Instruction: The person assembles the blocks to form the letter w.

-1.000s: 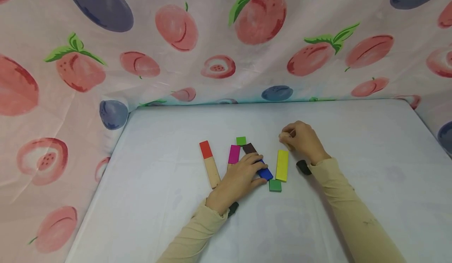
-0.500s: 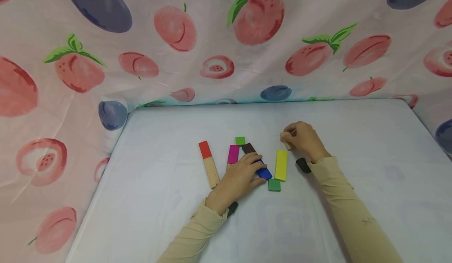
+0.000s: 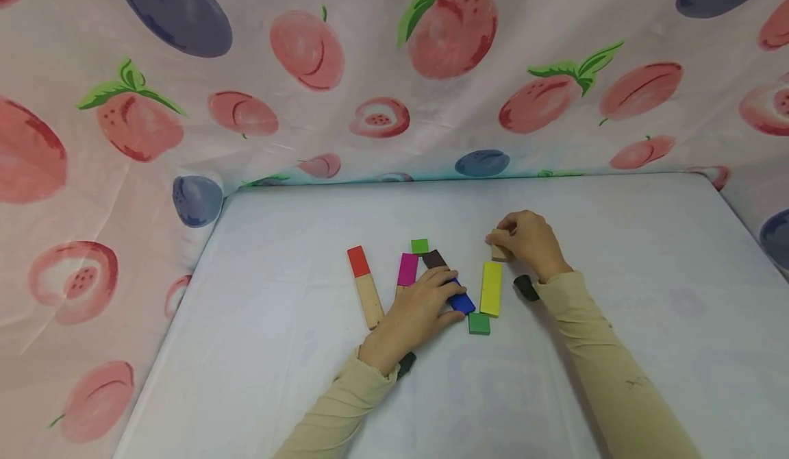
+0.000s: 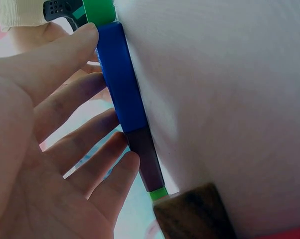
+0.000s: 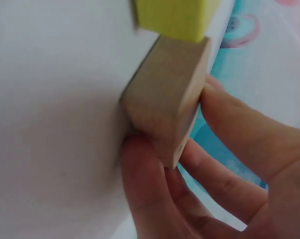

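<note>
My left hand (image 3: 413,312) rests along a blue block (image 3: 461,302) and a dark brown block (image 3: 435,259), laid end to end on a slant. In the left wrist view its fingertips touch the side of the blue block (image 4: 122,79) and the brown one (image 4: 146,159). My right hand (image 3: 531,243) pinches a plain wooden block (image 5: 162,84) between thumb and fingers. That block (image 3: 501,253) sits at the far end of an upright-running yellow block (image 3: 491,289); in the right wrist view they nearly meet or touch, I cannot tell which.
A green block (image 3: 479,323) lies below the blue and yellow ones; a lighter green block (image 3: 420,246) lies beyond the brown one. Leftward are a magenta block (image 3: 407,269), a red block (image 3: 358,262) and a plain wooden block (image 3: 370,301). Fruit-print cloth (image 3: 382,55) hangs behind the white table (image 3: 277,240).
My right hand has turned and lowered the plain wooden block, bringing it crosswise to the yellow block's far end. My left hand has stayed in place.
</note>
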Motion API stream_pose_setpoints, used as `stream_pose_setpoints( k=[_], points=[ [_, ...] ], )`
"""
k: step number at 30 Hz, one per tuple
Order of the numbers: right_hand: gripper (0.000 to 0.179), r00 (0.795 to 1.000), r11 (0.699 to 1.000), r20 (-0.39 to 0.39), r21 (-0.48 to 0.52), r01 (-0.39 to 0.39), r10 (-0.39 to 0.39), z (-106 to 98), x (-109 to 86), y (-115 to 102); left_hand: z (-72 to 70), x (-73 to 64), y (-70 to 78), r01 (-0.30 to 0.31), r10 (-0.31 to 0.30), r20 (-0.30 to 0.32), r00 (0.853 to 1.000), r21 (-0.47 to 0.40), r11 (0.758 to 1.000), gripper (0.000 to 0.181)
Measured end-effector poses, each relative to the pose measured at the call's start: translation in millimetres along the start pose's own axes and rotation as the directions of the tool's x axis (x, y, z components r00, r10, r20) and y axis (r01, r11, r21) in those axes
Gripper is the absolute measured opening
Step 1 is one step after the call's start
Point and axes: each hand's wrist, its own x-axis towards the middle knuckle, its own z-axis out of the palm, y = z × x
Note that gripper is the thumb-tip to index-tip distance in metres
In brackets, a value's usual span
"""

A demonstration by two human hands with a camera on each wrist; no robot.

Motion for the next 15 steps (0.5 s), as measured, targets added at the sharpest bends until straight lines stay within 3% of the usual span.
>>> stream_pose_setpoints(
  k=[15],
  points=[
    [0.031, 0.999, 1.000, 0.035, 0.023, -0.005, 0.004, -0.1, -2.2, 1.2, -0.7, -0.8, 0.3, -0.005, 0.005, -0.003, 1.000, 0.001, 1.000, 0.044]
  ],
)
